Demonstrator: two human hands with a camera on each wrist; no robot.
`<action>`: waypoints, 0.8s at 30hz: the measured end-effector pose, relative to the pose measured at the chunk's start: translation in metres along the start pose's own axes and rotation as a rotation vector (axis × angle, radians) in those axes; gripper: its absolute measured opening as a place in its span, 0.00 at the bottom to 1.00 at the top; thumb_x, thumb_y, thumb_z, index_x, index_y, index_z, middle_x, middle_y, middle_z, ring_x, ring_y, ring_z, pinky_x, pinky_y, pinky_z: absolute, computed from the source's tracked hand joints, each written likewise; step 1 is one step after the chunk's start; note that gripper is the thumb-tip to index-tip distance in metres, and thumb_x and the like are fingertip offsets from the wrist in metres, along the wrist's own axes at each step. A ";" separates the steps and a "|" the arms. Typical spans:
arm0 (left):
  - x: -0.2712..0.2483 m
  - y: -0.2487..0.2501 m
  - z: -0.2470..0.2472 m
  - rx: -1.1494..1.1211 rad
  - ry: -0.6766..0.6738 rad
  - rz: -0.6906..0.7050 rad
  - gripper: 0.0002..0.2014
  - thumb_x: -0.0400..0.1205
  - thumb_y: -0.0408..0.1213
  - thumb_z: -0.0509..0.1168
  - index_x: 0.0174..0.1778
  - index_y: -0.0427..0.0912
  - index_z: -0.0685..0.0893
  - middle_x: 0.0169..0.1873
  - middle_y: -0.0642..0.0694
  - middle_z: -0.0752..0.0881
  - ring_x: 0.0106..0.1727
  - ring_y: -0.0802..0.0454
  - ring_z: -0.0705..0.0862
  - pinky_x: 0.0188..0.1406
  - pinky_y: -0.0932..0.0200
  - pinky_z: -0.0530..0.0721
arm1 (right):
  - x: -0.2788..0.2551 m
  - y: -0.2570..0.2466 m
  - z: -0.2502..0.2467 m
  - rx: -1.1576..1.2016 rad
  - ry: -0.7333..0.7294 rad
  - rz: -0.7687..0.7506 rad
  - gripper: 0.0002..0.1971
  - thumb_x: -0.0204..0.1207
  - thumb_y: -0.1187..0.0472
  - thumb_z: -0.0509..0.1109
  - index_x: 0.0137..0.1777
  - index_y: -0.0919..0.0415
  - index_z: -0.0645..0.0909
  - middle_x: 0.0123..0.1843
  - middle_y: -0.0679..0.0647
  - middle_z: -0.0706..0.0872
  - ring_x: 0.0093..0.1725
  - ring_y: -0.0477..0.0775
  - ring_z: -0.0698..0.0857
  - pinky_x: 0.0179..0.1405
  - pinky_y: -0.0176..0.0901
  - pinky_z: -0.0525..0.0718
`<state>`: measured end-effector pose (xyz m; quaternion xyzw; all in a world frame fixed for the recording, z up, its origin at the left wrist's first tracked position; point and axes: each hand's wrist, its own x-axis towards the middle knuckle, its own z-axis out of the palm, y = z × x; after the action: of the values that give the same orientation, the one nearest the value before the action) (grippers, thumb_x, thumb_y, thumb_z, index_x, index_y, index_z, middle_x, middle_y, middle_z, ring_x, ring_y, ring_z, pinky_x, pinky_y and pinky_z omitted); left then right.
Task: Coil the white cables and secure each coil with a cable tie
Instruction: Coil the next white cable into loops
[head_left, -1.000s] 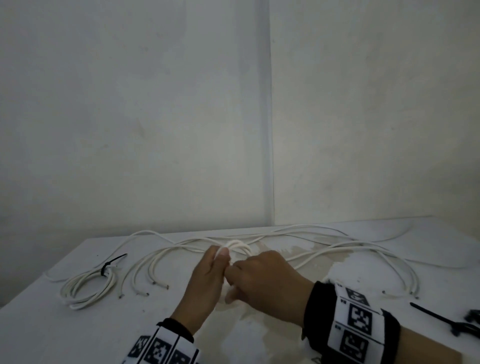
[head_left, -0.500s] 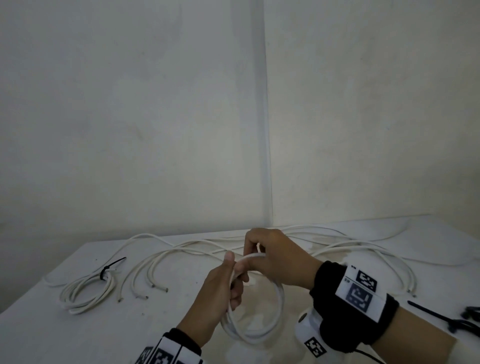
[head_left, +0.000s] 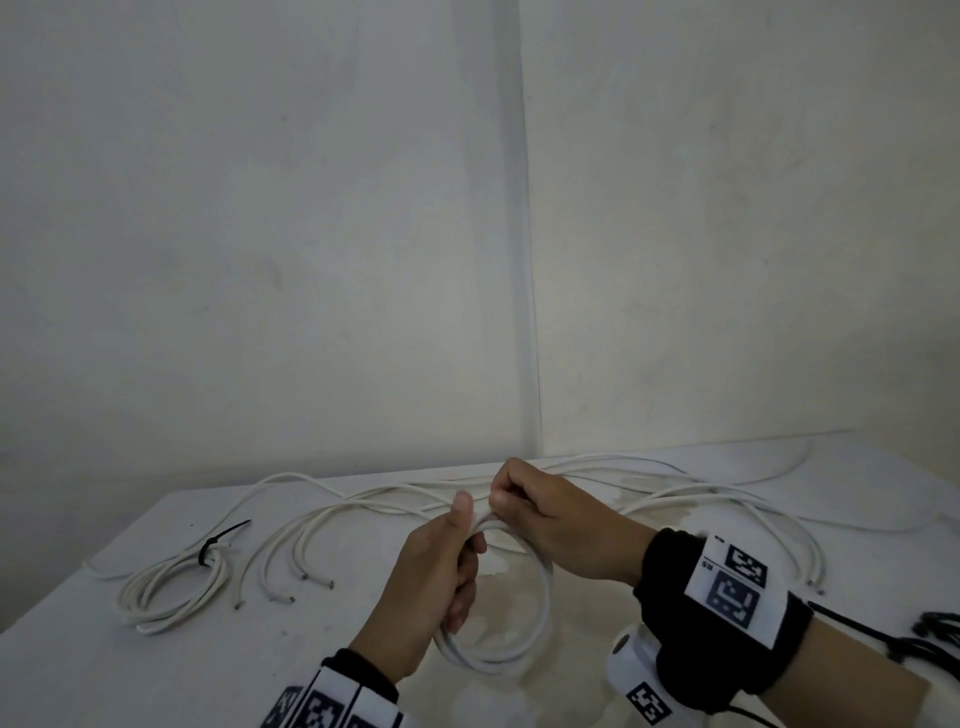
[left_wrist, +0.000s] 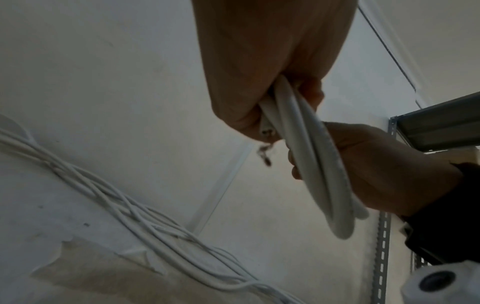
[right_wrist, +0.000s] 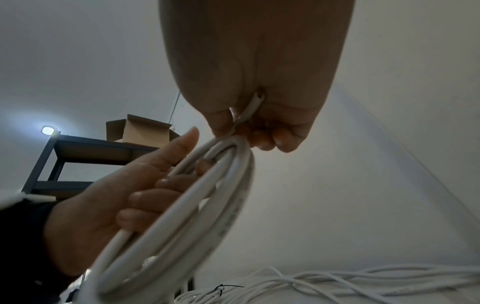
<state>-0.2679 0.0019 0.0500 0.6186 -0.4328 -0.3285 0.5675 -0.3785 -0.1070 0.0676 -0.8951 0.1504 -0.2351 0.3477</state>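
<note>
Black cable ties (head_left: 935, 631) cut off at the right edge; coil's (head_left: 524, 649) upper strands hidden inside the hands.

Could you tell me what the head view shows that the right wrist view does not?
Only the head view shows the spare black cable ties at the table's right edge and the cut ends of the loose cables. Only the right wrist view shows a cardboard box on a dark shelf. Both show the left hand gripping the white coil, the right hand pinching its end, and the finished coil's black tie.
</note>
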 end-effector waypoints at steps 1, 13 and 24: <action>-0.001 0.001 0.001 0.014 -0.009 -0.009 0.25 0.78 0.59 0.51 0.34 0.37 0.73 0.16 0.51 0.62 0.14 0.56 0.60 0.14 0.67 0.60 | -0.001 0.000 -0.002 -0.014 -0.006 -0.012 0.10 0.84 0.57 0.57 0.40 0.49 0.68 0.34 0.41 0.73 0.32 0.37 0.71 0.36 0.27 0.70; -0.002 0.002 -0.001 0.001 0.005 -0.005 0.19 0.83 0.48 0.55 0.30 0.39 0.70 0.16 0.51 0.61 0.15 0.56 0.57 0.14 0.68 0.58 | 0.003 -0.002 -0.007 -0.298 0.194 -0.217 0.10 0.74 0.58 0.71 0.49 0.63 0.89 0.38 0.56 0.80 0.36 0.38 0.72 0.34 0.26 0.65; 0.002 0.005 -0.008 -0.023 0.067 0.024 0.20 0.84 0.46 0.55 0.27 0.40 0.68 0.16 0.51 0.61 0.16 0.56 0.56 0.15 0.67 0.56 | -0.003 0.003 0.005 0.167 0.230 0.063 0.18 0.74 0.53 0.68 0.39 0.71 0.86 0.37 0.66 0.88 0.34 0.52 0.81 0.40 0.49 0.80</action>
<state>-0.2608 0.0036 0.0557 0.6172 -0.4173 -0.3058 0.5928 -0.3787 -0.1045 0.0613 -0.8250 0.1972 -0.3369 0.4086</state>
